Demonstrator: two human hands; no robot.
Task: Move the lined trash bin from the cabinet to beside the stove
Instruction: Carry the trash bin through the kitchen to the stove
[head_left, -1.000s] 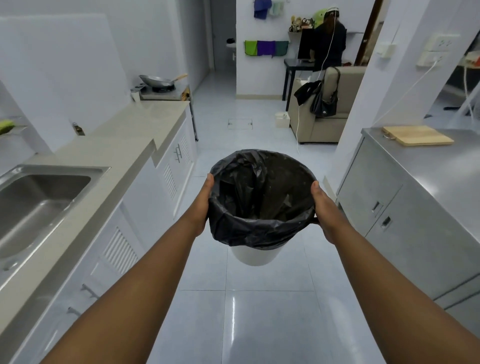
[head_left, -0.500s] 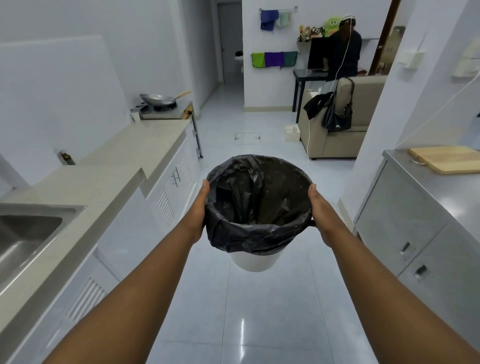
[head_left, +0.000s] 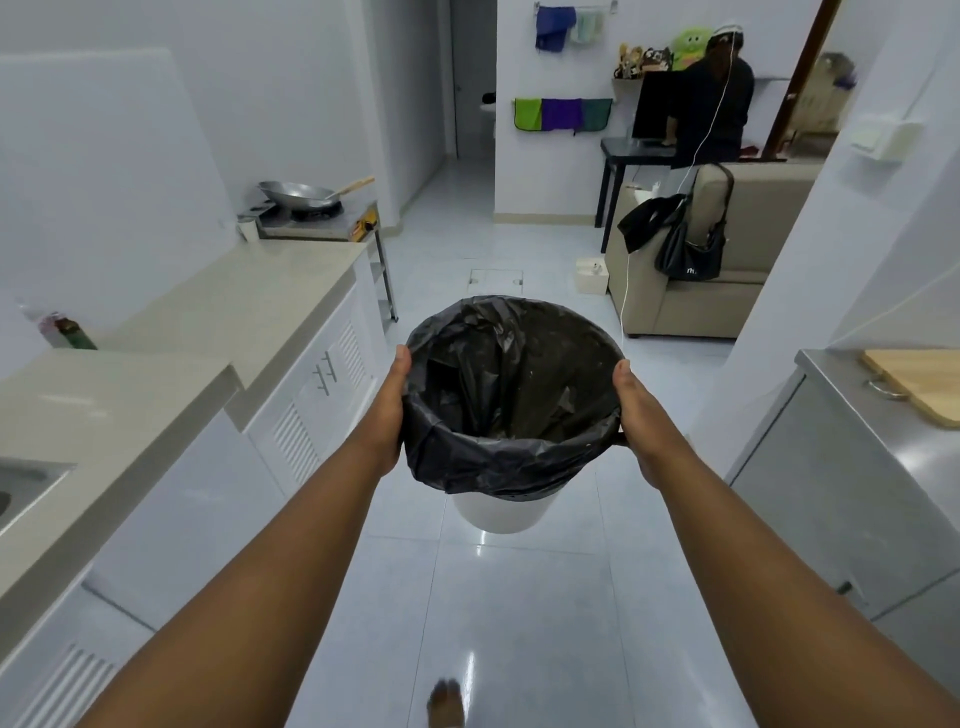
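I carry a white trash bin (head_left: 501, 514) lined with a black bag (head_left: 514, 395) in the air over the tiled floor, at the middle of the head view. My left hand (head_left: 387, 410) presses its left rim and my right hand (head_left: 641, 415) grips its right rim. The stove (head_left: 317, 221) with a steel wok (head_left: 296, 192) stands on a metal frame at the far end of the left counter, well ahead of the bin.
A beige counter (head_left: 234, 306) with white cabinets runs along the left. A steel cabinet (head_left: 852, 493) with a wooden board (head_left: 919, 379) stands at the right. Ahead are a sofa (head_left: 727, 280) with a black bag, a small white box (head_left: 591, 275) on the floor and a seated person (head_left: 719, 104). My foot (head_left: 445, 701) shows below.
I have walked forward along the aisle with the bin held the same way. The sink has slid out at the left, and the stove and sofa are closer.
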